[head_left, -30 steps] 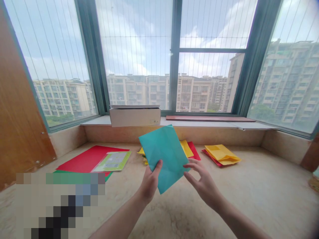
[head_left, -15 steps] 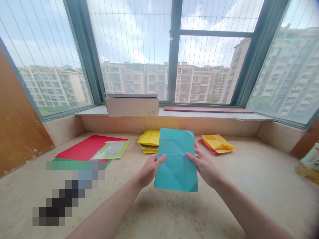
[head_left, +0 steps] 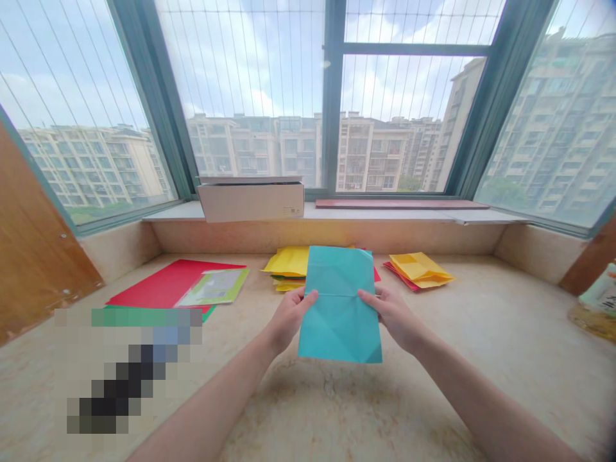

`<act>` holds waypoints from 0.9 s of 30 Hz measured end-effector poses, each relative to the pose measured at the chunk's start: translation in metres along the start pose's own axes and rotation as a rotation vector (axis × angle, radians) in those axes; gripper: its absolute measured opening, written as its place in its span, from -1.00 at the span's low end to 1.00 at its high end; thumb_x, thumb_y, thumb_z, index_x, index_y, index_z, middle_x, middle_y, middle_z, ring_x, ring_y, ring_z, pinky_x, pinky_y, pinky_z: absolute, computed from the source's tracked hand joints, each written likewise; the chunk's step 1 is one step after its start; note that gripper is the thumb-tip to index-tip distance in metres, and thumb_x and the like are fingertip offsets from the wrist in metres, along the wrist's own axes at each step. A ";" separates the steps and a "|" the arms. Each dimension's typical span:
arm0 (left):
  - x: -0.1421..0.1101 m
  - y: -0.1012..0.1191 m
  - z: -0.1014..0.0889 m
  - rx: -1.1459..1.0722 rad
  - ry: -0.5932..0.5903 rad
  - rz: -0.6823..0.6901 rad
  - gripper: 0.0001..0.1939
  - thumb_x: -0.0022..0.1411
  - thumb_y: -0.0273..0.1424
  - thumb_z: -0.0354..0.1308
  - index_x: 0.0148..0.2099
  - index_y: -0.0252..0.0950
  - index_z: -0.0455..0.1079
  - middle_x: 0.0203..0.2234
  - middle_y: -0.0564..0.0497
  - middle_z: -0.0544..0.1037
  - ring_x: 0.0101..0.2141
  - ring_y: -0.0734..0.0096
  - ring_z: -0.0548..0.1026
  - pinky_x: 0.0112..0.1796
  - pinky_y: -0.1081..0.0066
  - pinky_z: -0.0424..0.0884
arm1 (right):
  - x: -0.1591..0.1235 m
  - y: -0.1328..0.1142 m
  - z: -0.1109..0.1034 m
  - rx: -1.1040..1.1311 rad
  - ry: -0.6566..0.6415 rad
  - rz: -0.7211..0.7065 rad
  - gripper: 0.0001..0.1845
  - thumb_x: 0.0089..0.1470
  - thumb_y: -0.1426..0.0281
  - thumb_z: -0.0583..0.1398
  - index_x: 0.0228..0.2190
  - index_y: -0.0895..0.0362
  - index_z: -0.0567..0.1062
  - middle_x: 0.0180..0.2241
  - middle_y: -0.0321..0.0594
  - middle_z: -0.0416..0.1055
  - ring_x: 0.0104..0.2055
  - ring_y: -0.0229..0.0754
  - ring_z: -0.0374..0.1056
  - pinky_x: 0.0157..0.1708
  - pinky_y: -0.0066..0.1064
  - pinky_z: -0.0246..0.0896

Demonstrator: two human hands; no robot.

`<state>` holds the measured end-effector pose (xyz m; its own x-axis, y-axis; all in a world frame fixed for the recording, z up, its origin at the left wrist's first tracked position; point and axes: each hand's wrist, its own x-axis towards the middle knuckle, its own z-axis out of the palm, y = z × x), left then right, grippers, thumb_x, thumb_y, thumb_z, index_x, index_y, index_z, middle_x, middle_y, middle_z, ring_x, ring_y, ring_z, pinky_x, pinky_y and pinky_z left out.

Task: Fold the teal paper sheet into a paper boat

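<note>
A blue sheet of paper (head_left: pixel 339 327) with crease lines is held up above the stone counter, between both hands. My left hand (head_left: pixel 291 316) pinches its left edge, thumb on the front face and fingers behind. On the opposite edge my right hand (head_left: pixel 392 316) grips it the same way. A horizontal crease runs across the paper at thumb height. Behind it, partly covered, lies a stack of folded yellow paper (head_left: pixel 287 262) with green and red pieces in it. The fingers at the back of the sheet are mostly hidden.
Red sheets (head_left: pixel 163 282) lie at the left, with a clear packet with a green border (head_left: pixel 214 287) on top. Folded orange paper (head_left: pixel 419 268) rests on red at the right. A white box (head_left: pixel 251 200) stands on the sill. A bottle (head_left: pixel 597 301) is at the right edge.
The view has shifted slightly. Both hands still hold the blue paper, whose lower edge sits a little higher in view and looks slightly more tilted.
</note>
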<state>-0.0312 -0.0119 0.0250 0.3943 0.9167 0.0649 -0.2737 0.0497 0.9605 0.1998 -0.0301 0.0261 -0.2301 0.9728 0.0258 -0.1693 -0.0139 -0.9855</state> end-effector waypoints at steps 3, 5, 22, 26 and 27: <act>0.000 0.001 0.000 0.003 -0.001 -0.001 -0.54 0.13 -0.12 0.31 -0.04 -0.35 0.54 -0.19 -0.17 0.64 -0.25 0.18 0.60 -0.20 0.31 0.48 | 0.000 0.001 0.000 0.027 0.002 0.001 -0.56 0.11 0.14 0.28 -0.04 0.10 0.53 -0.08 -0.07 0.57 -0.08 0.05 0.51 -0.17 -0.20 0.44; -0.001 0.001 0.000 0.013 0.002 -0.006 -0.54 0.13 -0.12 0.31 -0.05 -0.36 0.55 -0.21 -0.16 0.65 -0.26 0.19 0.60 -0.22 0.33 0.47 | 0.000 0.002 0.000 0.037 0.002 0.006 -0.56 0.10 0.14 0.28 -0.04 0.10 0.53 -0.08 -0.07 0.57 -0.07 0.05 0.50 -0.15 -0.19 0.43; 0.000 -0.001 -0.006 0.022 -0.016 0.074 -0.19 0.17 -0.18 0.31 0.37 -0.18 0.04 -0.37 -0.01 0.62 -0.44 0.39 0.53 -0.37 0.45 0.43 | 0.000 -0.006 -0.001 0.128 0.082 -0.037 -0.60 0.09 0.11 0.27 -0.10 0.07 0.55 -0.19 -0.13 0.61 -0.14 0.05 0.53 -0.19 -0.19 0.44; 0.002 -0.004 -0.008 0.039 -0.049 0.080 -0.49 0.19 -0.19 0.29 0.11 -0.33 0.40 -0.21 -0.15 0.62 -0.29 0.31 0.56 -0.25 0.40 0.45 | 0.000 -0.007 -0.004 0.154 0.073 -0.017 -0.65 0.08 0.12 0.29 -0.20 0.10 0.57 -0.24 -0.13 0.61 -0.19 0.01 0.53 -0.23 -0.24 0.43; 0.002 -0.004 -0.008 0.041 -0.049 0.087 -0.54 0.19 -0.19 0.29 0.06 -0.33 0.45 -0.17 -0.15 0.61 -0.25 0.29 0.55 -0.22 0.38 0.45 | 0.000 -0.007 -0.004 0.144 0.079 -0.022 -0.66 0.07 0.11 0.29 -0.23 0.11 0.57 -0.25 -0.14 0.61 -0.21 0.00 0.53 -0.25 -0.26 0.42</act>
<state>-0.0360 -0.0067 0.0193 0.4133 0.8964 0.1603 -0.2728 -0.0460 0.9610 0.2050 -0.0287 0.0320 -0.1500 0.9883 0.0282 -0.3107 -0.0201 -0.9503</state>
